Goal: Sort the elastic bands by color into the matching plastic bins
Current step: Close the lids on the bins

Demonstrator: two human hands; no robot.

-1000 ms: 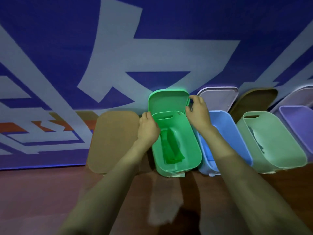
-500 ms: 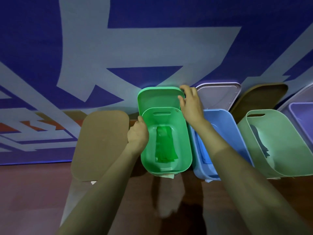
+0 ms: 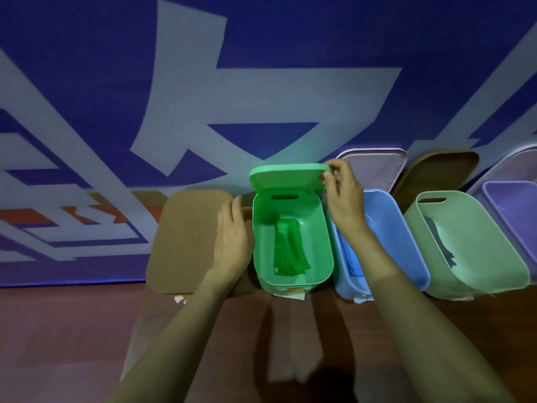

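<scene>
Inside the green bin [image 3: 263, 239] green bands [image 3: 290, 253] already lie sorted; right hand [image 3: 344, 205] pinches its lid [image 3: 287, 177], probably to close it; left hand [image 3: 232, 239] rests straight-fingered beside.

Four open bins counted, green bin [image 3: 263, 234], blue bin [image 3: 389, 228], mint bin [image 3: 479, 242], purple bin [image 3: 511, 205], five lids, green lid [image 3: 287, 177], left brown lid [image 3: 186, 239], right brown lid [image 3: 436, 175], lilac lid [image 3: 374, 167], far lilac lid [image 3: 507, 167], two hands, left hand [image 3: 232, 242], right hand [image 3: 344, 199]

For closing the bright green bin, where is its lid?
Head view, centre: the green lid tilts over the far rim of the bright green bin, right hand pinching its right corner.
</scene>
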